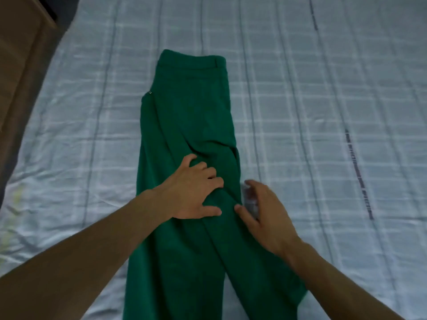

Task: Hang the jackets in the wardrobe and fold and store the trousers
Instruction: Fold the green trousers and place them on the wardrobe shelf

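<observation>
Item: we log one pair of green cotton-like trousers [187, 125], folded lengthwise leg over leg, lying flat on the bed with the pale blue checked cover [300, 88].
Long axis: we read it as running straight away from us, waistband at the far end, legs coming toward us and passing out of view at the lower edge; the two legs part slightly near us.
Left hand [196, 192]: we note it resting palm down on the cloth about the middle of the length, fingers [205, 168] spread and a little bent, pressing the fabric, pinching nothing.
Right hand [261, 209]: we find it at the right edge of the trousers, just beside the left hand, blurred; thumb touching the cloth edge, fingers loosely spread over the bed cover; whether it grips anything we cannot tell.
Nearer hand: both sit at mid-length, the left on the cloth, the right at its side.
Judgement: we take the step to be smoothing before a crosswise fold; the far waistband or the near hems must travel along the long axis.
Risk: we expect the creases near the left hand to fold in.
</observation>
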A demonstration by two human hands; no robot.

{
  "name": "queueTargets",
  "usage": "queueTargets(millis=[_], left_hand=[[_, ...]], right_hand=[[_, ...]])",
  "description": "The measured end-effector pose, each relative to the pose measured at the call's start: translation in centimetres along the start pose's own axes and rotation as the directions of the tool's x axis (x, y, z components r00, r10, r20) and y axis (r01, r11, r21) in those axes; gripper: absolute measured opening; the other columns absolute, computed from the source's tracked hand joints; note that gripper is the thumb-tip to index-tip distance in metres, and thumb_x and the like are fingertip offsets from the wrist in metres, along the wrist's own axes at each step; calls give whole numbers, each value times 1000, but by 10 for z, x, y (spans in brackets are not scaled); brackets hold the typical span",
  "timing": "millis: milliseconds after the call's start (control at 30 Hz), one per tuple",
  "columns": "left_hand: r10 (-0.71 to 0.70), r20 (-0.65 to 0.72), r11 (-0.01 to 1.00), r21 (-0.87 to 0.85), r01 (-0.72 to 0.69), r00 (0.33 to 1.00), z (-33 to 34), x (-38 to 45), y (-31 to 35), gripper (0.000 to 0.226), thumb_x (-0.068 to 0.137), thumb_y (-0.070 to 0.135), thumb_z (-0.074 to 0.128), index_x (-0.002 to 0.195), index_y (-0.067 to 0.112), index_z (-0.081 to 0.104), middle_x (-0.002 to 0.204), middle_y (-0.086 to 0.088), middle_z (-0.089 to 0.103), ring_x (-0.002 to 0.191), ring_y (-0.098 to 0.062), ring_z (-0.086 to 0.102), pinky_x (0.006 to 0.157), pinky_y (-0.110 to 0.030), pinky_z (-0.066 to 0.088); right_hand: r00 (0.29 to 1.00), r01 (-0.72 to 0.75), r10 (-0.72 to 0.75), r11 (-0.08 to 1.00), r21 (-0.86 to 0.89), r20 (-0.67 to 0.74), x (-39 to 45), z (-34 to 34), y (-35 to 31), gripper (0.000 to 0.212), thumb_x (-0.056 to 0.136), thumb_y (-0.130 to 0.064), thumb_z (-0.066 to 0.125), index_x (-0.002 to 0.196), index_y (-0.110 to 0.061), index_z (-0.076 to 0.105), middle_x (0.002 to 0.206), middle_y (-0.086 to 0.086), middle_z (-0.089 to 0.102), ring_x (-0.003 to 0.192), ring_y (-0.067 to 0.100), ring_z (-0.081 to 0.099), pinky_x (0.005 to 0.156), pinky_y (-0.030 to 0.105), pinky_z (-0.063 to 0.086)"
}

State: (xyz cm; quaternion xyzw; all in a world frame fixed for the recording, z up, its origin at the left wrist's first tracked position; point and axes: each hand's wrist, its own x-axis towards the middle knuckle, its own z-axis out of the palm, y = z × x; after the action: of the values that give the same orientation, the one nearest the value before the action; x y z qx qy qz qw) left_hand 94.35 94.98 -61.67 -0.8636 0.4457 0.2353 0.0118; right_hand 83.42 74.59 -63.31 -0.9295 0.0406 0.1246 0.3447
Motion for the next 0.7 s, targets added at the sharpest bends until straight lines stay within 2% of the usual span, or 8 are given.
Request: queueTargets(millis=[67, 167, 233, 333, 400, 500, 600, 700], left_hand=[[4, 13, 1000, 20, -5, 1000, 5, -6, 17, 62, 85, 71, 47, 133, 32, 43, 119, 7, 51, 116, -19, 44, 117, -51, 11], [12, 18, 999, 36, -12, 1000, 10, -19, 31, 51, 88, 54, 56, 132, 32, 41, 116, 8, 51, 115, -18, 45, 115, -49, 13], [21, -5, 999, 40, -21, 1000, 13, -29, 38, 45, 90, 45, 57, 131, 34, 42, 115, 8, 51, 113, -18, 45, 112, -47, 16], [97, -116, 995, 31, -94, 989, 26, -43, 46, 35, 85, 32, 66, 118, 32, 55, 107, 7, 54, 102, -19, 51, 101, -44, 25], [145, -216, 989, 27, -142, 966, 37, -54, 49, 32, 75, 25, 75, 103, 30, 61, 96, 7, 56, 91, -19, 54, 93, -42, 31], [136, -283, 991, 32, -132, 949, 47, -75, 50, 33, 68, 18, 78, 95, 27, 62, 91, 7, 58, 86, -21, 55, 89, -42, 34], [133, -283, 991, 47, -125, 950, 59, -108, 45, 36, 64, 20, 80, 94, 28, 62, 89, 7, 59, 87, -21, 56, 93, -43, 32], [207, -221, 978, 48, -201, 953, 78, -142, 44, 32, 69, 23, 77, 96, 32, 61, 91, 11, 59, 90, -16, 56, 100, -42, 31]], right_hand=[[997, -3, 9, 997, -76, 75, -20, -2, 5, 45, 88, -52, 62, 123, -25, 52, 108, -10, 53, 98, 10, 52, 85, 26, 46], [973, -83, 103, 991, -104, 208, -42, -6, 5, 43, 78, -58, 68, 109, -31, 54, 98, -12, 58, 86, 9, 57, 75, 29, 51], [946, -109, 153, 981, -162, 287, -59, -8, 5, 37, 77, -51, 72, 100, -29, 53, 91, -8, 62, 82, 14, 60, 71, 32, 52], [935, -37, 127, 963, -267, 332, -87, -8, -1, 22, 82, -36, 68, 89, -29, 50, 83, -6, 61, 77, 17, 60, 69, 32, 51], [945, 2, 71, 975, -223, 318, -103, -4, -12, 17, 84, -31, 66, 86, -27, 49, 77, -10, 56, 71, 13, 55, 61, 25, 45], [956, 57, 9, 975, -216, 293, -119, 10, -38, 15, 87, -30, 62, 89, -23, 49, 77, -7, 54, 70, 16, 54, 61, 27, 43], [957, 73, -10, 975, -208, 290, -132, 34, -73, 18, 87, -32, 61, 95, -21, 49, 87, 0, 61, 79, 22, 59, 67, 32, 48], [952, 83, -22, 978, -189, 305, -148, 68, -109, 15, 88, -23, 59, 98, -19, 50, 93, 3, 63, 82, 25, 61, 67, 32, 47]])
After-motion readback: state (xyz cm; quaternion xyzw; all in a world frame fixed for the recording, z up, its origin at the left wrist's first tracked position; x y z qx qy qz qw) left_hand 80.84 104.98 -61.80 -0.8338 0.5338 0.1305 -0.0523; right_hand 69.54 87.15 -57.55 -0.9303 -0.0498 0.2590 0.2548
